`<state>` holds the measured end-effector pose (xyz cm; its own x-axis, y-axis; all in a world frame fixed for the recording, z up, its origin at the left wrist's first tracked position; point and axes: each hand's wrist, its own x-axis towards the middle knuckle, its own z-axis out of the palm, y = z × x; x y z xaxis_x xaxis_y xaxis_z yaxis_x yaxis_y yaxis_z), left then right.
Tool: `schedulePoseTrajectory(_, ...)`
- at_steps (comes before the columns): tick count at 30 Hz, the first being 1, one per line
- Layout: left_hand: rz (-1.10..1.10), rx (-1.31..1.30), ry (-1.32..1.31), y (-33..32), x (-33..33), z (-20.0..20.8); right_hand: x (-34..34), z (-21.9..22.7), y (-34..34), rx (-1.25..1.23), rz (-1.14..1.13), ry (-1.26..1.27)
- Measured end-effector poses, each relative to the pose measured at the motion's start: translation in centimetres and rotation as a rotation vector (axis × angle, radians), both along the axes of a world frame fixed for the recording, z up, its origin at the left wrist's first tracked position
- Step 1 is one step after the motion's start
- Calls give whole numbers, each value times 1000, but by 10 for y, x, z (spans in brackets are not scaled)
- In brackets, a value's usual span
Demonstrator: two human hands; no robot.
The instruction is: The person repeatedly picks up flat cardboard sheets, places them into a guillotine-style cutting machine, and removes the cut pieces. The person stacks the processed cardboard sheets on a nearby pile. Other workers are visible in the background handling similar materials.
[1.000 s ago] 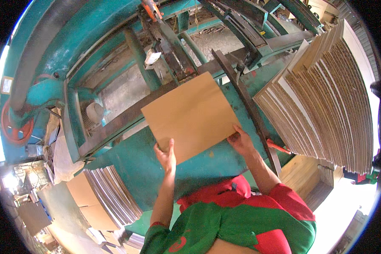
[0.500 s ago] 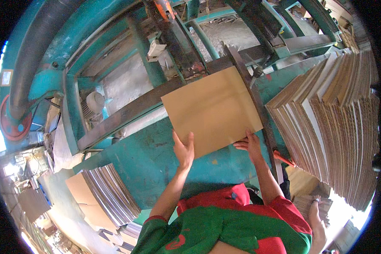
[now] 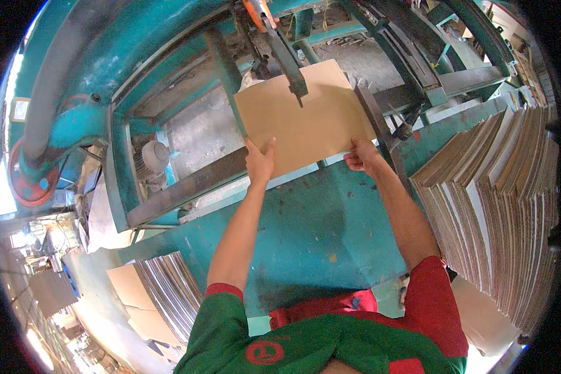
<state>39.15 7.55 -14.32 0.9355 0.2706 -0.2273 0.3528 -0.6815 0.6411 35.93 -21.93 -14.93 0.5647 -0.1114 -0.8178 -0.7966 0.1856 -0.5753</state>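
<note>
A flat brown cardboard sheet [image 3: 305, 131] reaches over the dark front rail of a teal machine. At the sheet's near left corner is my left hand [image 3: 260, 161], its thumb on top and the fingers along the side edge. My right hand [image 3: 363, 156] pinches the near right corner, fingers curled. Over the far part of the sheet hangs a dark metal arm [image 3: 287, 62] with an orange piece at its top; whether it touches the cardboard I cannot tell. Along the sheet's right side runs a dark metal bar [image 3: 375, 118].
A tall stack of cardboard sheets [image 3: 486, 206] stands close on the right. Another stack [image 3: 165, 293] sits at the lower left, beside the teal table [image 3: 293, 230]. A thick dark pipe [image 3: 59, 81] and a red wheel [image 3: 34, 181] are at the far left.
Both hands have moved away from my body, pushing the cardboard sheet farther into the machine. The dark metal arm now overlaps the sheet's far part in view.
</note>
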Motion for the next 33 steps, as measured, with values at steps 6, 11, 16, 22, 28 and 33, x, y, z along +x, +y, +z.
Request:
schedulePoseTrajectory(6, 13, 10, 9, -3, -6, 6, -9, -17, 6, -62, -55, -172)
schedulePoseTrajectory(11, 29, -43, 9, -4, -32, 33, -50, -16, 5, 71, -210, -292)
schedulePoseTrajectory(16, -11, -275, -156, 2, -162, 62, -191, -15, -1, 76, -272, -351)
schedulePoseTrajectory(22, 158, -650, -271, 109, -308, 168, -370, 8, 56, 302, 51, -91)
schedulePoseTrajectory(28, 680, 247, -1205, 247, -434, 367, -364, 21, 124, 257, 674, -209)
schedulePoseTrajectory(33, 858, 81, -1007, 353, -535, 296, -358, 62, 163, 135, 457, -399)
